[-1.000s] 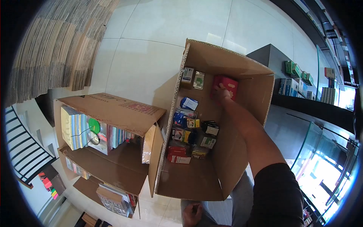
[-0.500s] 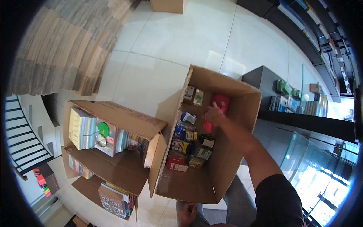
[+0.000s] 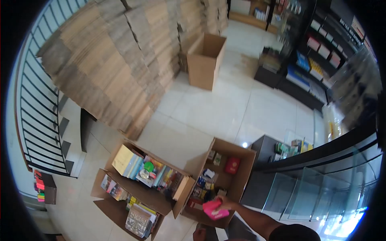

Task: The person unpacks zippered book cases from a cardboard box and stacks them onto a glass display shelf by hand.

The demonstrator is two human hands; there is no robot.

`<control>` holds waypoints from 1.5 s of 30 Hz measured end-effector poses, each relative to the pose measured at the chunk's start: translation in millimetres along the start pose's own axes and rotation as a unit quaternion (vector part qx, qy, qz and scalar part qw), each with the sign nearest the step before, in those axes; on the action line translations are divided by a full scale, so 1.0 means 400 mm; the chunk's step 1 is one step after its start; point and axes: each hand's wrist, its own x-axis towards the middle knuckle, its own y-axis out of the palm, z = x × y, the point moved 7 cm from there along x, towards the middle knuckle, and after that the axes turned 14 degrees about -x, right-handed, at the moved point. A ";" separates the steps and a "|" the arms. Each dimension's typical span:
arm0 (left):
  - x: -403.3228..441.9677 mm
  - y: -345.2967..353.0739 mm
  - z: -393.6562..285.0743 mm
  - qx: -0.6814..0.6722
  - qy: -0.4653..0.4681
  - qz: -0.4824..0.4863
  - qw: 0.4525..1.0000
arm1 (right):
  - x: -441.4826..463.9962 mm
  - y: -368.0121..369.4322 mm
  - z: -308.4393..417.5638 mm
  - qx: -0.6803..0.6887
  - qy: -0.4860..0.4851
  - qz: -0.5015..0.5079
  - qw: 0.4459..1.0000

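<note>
Reaching over a cardboard box (image 3: 233,149), near a book (image 3: 138,220) showing large lettering too blurred to read. Resting the left hand (image 3: 199,234) by its near edge, cannot tell whether clenched; grasping in the right hand (image 3: 223,203), over that end, a pink packet (image 3: 211,208).

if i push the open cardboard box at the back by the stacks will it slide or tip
The cardboard box would probably slide, since the floor looks smooth and shiny. Pushed near the top, it might tip; its sides look tall.
</note>
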 end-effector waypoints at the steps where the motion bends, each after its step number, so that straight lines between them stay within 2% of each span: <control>1: -0.010 -0.005 -0.038 -0.013 0.001 -0.001 1.000 | -0.039 0.031 0.016 0.035 -0.006 0.003 0.999; 2: -0.024 -0.008 -0.073 -0.028 0.000 -0.001 1.000 | -0.069 0.040 0.041 0.070 -0.012 0.009 0.997; 5: -0.074 -0.007 -0.195 -0.092 0.003 0.011 0.996 | -0.243 0.002 0.215 0.101 0.095 0.064 0.988; 8: -0.139 0.017 -0.311 -0.191 0.011 0.056 0.980 | -0.348 0.028 0.295 0.265 0.108 0.060 0.956; 10: -0.190 0.039 -0.384 -0.289 0.001 0.110 0.951 | -0.393 0.036 0.350 0.347 0.113 0.052 0.929; 14: -0.312 0.083 -0.521 -0.502 -0.069 0.263 0.821 | -0.480 0.026 0.492 0.444 0.084 0.027 0.891; 16: -0.373 0.092 -0.578 -0.571 -0.100 0.332 0.744 | -0.505 0.019 0.525 0.434 0.082 -0.016 0.897; 19: -0.427 0.083 -0.616 -0.618 -0.106 0.358 0.692 | -0.576 -0.026 0.652 0.372 0.111 -0.084 0.918; 20: -0.431 0.078 -0.615 -0.621 -0.099 0.349 0.695 | -0.605 -0.031 0.678 0.343 0.131 -0.105 0.924; 21: -0.432 0.072 -0.613 -0.617 -0.088 0.339 0.705 | -0.603 -0.031 0.677 0.306 0.111 -0.119 0.938; 24: -0.406 0.050 -0.572 -0.565 -0.039 0.295 0.770 | -0.563 -0.016 0.599 0.186 0.110 -0.146 0.965; 27: -0.378 0.019 -0.525 -0.522 -0.016 0.265 0.811 | -0.639 -0.065 0.710 0.022 0.044 -0.204 0.978; 30: -0.354 -0.005 -0.462 -0.502 -0.012 0.247 0.828 | -0.683 -0.094 0.785 -0.148 -0.022 -0.230 0.962; 33: -0.395 -0.015 -0.489 -0.508 0.018 0.239 0.827 | -0.756 -0.100 0.846 -0.156 -0.016 -0.205 0.966; 36: -0.456 0.017 -0.547 -0.529 0.063 0.251 0.808 | -0.847 -0.103 0.885 -0.161 -0.114 -0.254 0.947; 38: -0.508 0.064 -0.604 -0.544 0.109 0.252 0.793 | -0.861 -0.102 0.841 -0.146 -0.193 -0.301 0.922; 39: -0.522 0.086 -0.620 -0.538 0.119 0.234 0.801 | -0.878 -0.092 0.810 -0.138 -0.228 -0.320 0.909; 41: -0.551 0.136 -0.642 -0.525 0.121 0.201 0.818 | -0.936 -0.103 0.784 -0.168 -0.213 -0.323 0.907; 42: -0.563 0.164 -0.658 -0.517 0.118 0.190 0.826 | -0.967 -0.112 0.780 -0.185 -0.239 -0.321 0.898; 45: -0.566 0.261 -0.685 -0.474 0.098 0.222 0.846 | -1.078 -0.152 0.792 -0.157 -0.309 -0.309 0.886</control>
